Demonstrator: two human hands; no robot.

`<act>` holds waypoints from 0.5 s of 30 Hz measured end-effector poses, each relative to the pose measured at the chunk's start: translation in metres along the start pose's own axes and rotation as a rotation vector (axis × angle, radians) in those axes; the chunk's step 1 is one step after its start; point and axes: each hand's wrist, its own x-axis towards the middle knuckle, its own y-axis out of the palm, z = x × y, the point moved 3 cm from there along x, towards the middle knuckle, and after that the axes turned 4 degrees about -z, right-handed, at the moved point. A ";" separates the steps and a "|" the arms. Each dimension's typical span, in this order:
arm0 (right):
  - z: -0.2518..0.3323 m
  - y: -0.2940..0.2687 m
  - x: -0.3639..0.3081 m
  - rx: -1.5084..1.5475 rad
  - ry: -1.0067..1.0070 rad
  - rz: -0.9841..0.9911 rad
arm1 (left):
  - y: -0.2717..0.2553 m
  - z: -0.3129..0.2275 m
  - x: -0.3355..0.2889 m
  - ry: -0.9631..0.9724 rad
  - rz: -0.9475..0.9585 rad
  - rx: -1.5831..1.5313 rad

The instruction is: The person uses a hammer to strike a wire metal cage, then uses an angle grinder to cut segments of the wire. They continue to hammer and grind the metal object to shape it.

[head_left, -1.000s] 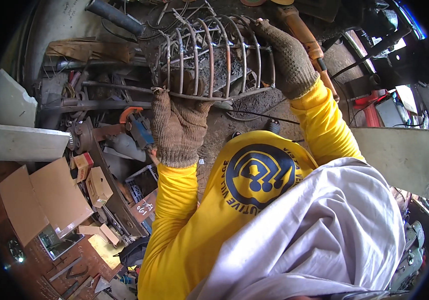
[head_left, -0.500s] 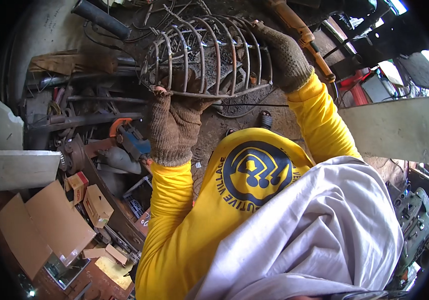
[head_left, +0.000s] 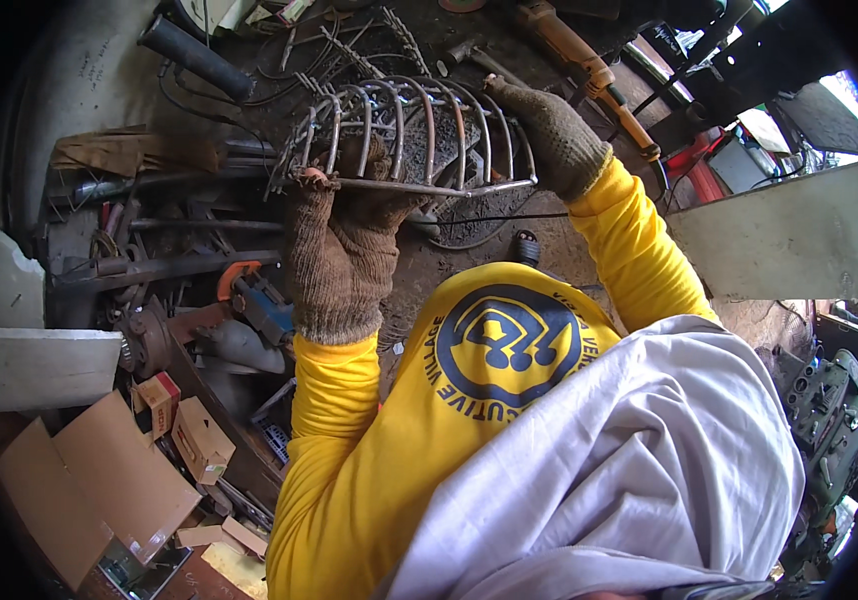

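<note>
A curved cage of welded metal bars [head_left: 439,188] is held up in front of me, its straight rim toward my body. My left hand [head_left: 344,245], in a brown knit glove with bare fingertips, grips the cage's left end; its thumb lies over the rim corner and its other fingers reach in behind the bars. At the right end, my right hand [head_left: 557,135] in a matching glove holds the outer bars, its fingertips at the far edge. Part of the right fingers is hidden by the glove's back.
A hammer [head_left: 464,50] and an orange power tool [head_left: 579,55] lie beyond the cage. Far left is a dark cylinder [head_left: 197,58]. Metal stock and an orange-and-blue clamp-like tool [head_left: 259,300] crowd the left, above cardboard boxes [head_left: 119,470]. A pale board [head_left: 784,235] stands right.
The cage has tilted and shifted slightly left in the view, both hands moving with it. The hammer beyond it now shows. Both hands keep their hold.
</note>
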 end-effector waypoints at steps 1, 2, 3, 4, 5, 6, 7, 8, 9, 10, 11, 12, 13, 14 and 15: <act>-0.002 -0.001 0.002 0.029 0.010 -0.003 | 0.001 0.000 0.001 0.007 0.010 0.022; -0.003 -0.001 0.003 0.059 0.023 -0.002 | 0.001 -0.001 0.001 0.018 0.016 0.046; -0.004 -0.001 0.004 0.099 0.069 -0.007 | 0.000 -0.001 0.001 0.028 0.022 0.070; -0.004 -0.001 0.005 0.140 0.115 -0.012 | -0.001 -0.002 0.001 0.039 0.028 0.093; -0.005 -0.001 0.005 0.182 0.161 -0.018 | -0.001 -0.002 0.001 0.049 0.033 0.118; -0.008 -0.002 0.007 0.229 0.145 0.029 | -0.002 -0.002 0.000 0.059 0.038 0.142; -0.013 -0.005 0.010 0.277 0.128 0.076 | -0.006 -0.004 0.000 0.070 0.020 0.208; -0.016 -0.005 0.012 0.327 0.113 0.125 | -0.012 -0.008 -0.001 0.083 0.000 0.278; -0.016 -0.007 0.013 0.347 0.098 0.126 | -0.018 -0.010 -0.001 0.095 -0.021 0.348; -0.015 -0.007 0.012 0.367 0.084 0.126 | -0.022 -0.010 -0.001 0.133 -0.037 0.469; -0.015 -0.007 0.012 0.386 0.074 0.125 | -0.025 -0.009 -0.002 0.170 -0.058 0.588; -0.012 -0.009 0.013 0.473 0.072 0.165 | -0.026 -0.008 -0.002 0.206 -0.078 0.706; 0.001 -0.015 0.011 -0.038 -0.285 0.119 | -0.026 -0.006 -0.002 0.190 -0.082 0.689; 0.013 -0.017 0.005 -0.556 -0.630 0.065 | -0.024 -0.003 -0.002 0.174 -0.087 0.672; 0.018 -0.013 0.000 -1.080 -0.965 0.002 | -0.021 -0.001 -0.001 0.159 -0.092 0.654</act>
